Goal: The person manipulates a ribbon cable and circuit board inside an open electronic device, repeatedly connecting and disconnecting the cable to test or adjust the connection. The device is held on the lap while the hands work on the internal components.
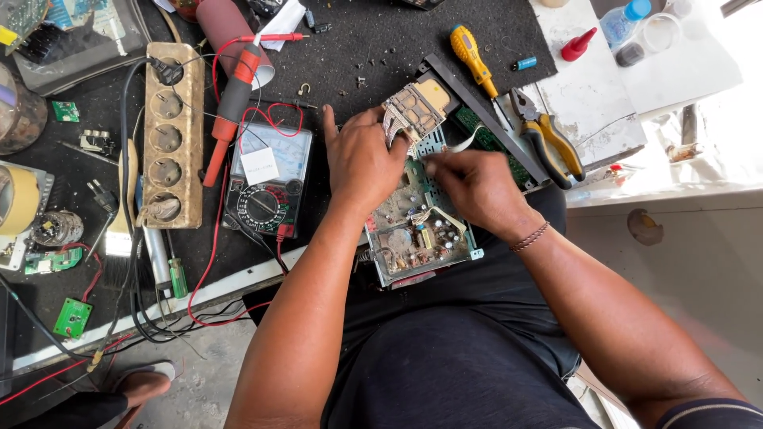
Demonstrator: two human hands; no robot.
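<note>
Black mat (pixel 397 32), hand-hidden circuit board (pixel 413 230)

Both bare forearms reach up from six o'clock and converge near centre. The left hand (pixel 362 163) lies palm down, index finger pointing to twelve o'clock. At its three o'clock, the right hand (pixel 477 189) curls, fingertips pinched together.

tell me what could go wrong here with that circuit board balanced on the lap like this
The circuit board sits on the person's lap at the bench edge, steadied mainly by the left hand; it could slide off. The right hand works at the ribbon cable, which may tear if tugged. The red test lead trailing off the multimeter could snag an arm.
</note>
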